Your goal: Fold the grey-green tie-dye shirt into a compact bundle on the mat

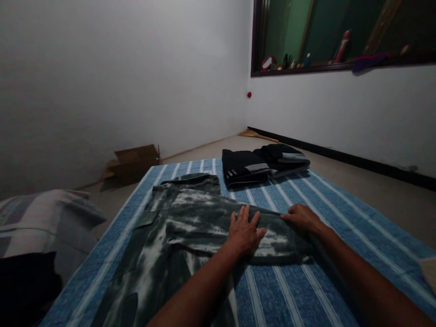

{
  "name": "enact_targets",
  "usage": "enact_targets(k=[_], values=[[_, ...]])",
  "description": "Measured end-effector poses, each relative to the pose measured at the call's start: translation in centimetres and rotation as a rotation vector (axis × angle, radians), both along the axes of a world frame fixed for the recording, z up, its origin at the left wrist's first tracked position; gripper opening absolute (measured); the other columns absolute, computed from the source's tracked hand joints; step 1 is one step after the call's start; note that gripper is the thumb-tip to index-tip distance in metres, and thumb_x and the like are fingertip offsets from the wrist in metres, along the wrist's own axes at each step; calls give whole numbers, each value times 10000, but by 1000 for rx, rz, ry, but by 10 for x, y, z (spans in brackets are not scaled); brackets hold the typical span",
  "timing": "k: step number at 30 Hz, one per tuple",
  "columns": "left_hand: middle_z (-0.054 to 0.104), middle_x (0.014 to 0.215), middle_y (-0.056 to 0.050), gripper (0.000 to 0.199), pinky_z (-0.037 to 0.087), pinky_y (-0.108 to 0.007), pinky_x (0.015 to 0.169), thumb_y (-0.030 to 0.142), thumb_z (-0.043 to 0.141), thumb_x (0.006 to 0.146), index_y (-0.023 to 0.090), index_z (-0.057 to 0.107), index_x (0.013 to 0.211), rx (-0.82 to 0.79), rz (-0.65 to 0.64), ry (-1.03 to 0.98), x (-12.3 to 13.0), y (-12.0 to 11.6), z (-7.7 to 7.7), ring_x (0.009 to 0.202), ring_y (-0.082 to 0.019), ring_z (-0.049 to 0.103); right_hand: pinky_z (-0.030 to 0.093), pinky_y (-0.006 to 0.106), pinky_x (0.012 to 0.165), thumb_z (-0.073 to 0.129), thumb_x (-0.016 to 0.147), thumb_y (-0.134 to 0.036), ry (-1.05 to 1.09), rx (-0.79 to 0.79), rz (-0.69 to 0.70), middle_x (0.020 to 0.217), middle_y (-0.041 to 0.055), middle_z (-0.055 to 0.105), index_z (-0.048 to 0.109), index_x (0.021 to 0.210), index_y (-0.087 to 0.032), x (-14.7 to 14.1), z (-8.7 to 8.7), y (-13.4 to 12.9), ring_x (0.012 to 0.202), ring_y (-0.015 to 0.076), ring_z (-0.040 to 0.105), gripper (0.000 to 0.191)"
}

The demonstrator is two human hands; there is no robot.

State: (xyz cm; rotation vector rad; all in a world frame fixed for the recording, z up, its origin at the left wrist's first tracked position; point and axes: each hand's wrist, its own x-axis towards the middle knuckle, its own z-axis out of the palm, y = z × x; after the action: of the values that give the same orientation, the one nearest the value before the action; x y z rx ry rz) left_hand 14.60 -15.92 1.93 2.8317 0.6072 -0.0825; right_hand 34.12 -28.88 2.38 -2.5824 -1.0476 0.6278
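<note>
A dark green and white tie-dyed jacket [153, 259] lies spread on a blue striped cloth [259, 290]. One of its sleeves [200, 213] stretches to the right across the cloth. My left hand [243, 230] rests flat on that sleeve with its fingers spread. Further right, my right hand [301, 218] pinches the sleeve's upper edge between thumb and fingers. The cuff end is partly in shadow below my right hand.
Folded black and grey clothes [252, 165] lie at the cloth's far end. To the left are an open cardboard box [134, 163] and a pale fabric-covered item [51, 218]. A broom [259, 135] lies by the wall, below a window ledge [306, 69] holding small bottles.
</note>
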Motion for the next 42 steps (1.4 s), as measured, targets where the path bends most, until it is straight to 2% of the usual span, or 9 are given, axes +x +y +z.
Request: enact_targets(k=[3,8,15,17,23,28,32,36,42], values=[[151,1574,-158,593,110,-585,1119,581,333,926,306,347,1451,-27,-5,6,-1,0,1,1444,-337,105,301,260,536,560,805,-471,-43,-39,7,716,63,662,664,655,-172,-2,3,1,647,161,575,350],[126,1588,-112,534,105,-613,1106,558,337,937,373,350,1438,-30,-17,9,0,0,1,1441,-370,83,333,256,555,518,835,-484,19,-38,-19,728,68,679,677,699,-167,-4,5,-1,693,176,616,379],[162,1579,-118,514,118,-643,1086,551,388,923,378,404,1407,-46,-18,7,2,-1,1,1432,-397,96,325,296,550,506,818,-530,-203,-154,-26,919,142,699,693,765,-178,-15,12,1,825,265,636,402],[173,1577,-119,516,128,-647,1081,552,395,920,378,406,1406,-44,-22,-8,2,-1,0,1431,-399,104,325,290,546,517,819,-512,-168,-120,-32,868,132,696,679,735,-174,-15,13,0,789,248,632,384],[189,1574,-112,520,132,-645,1082,564,384,922,382,399,1409,-23,-28,-42,0,0,-6,1431,-393,116,331,239,516,586,797,-416,139,129,-94,636,36,621,601,631,-158,-7,10,-4,615,146,562,307],[196,1572,-114,521,129,-649,1082,568,364,928,379,394,1413,-8,-34,-63,-1,0,-10,1434,-387,113,312,240,515,630,753,-332,41,65,-48,619,28,611,621,624,-151,0,4,0,613,144,554,222],[199,1569,-121,514,131,-644,1084,569,356,931,379,406,1406,0,-35,-77,-2,-1,-12,1432,-388,116,311,239,498,659,697,-259,110,-23,44,601,21,612,656,640,-141,1,12,13,572,137,549,131],[210,1564,-126,508,134,-643,1085,563,363,931,382,409,1403,13,-35,-107,-2,-1,-13,1432,-387,123,323,235,490,659,721,-306,152,-29,93,569,21,601,643,576,-141,-2,21,39,533,126,534,220],[205,1566,-124,511,142,-644,1084,563,383,925,383,407,1403,9,-34,-104,-2,-2,-16,1432,-390,122,286,229,469,627,777,-326,81,15,121,525,9,558,620,559,-137,-11,8,70,489,100,475,288]])
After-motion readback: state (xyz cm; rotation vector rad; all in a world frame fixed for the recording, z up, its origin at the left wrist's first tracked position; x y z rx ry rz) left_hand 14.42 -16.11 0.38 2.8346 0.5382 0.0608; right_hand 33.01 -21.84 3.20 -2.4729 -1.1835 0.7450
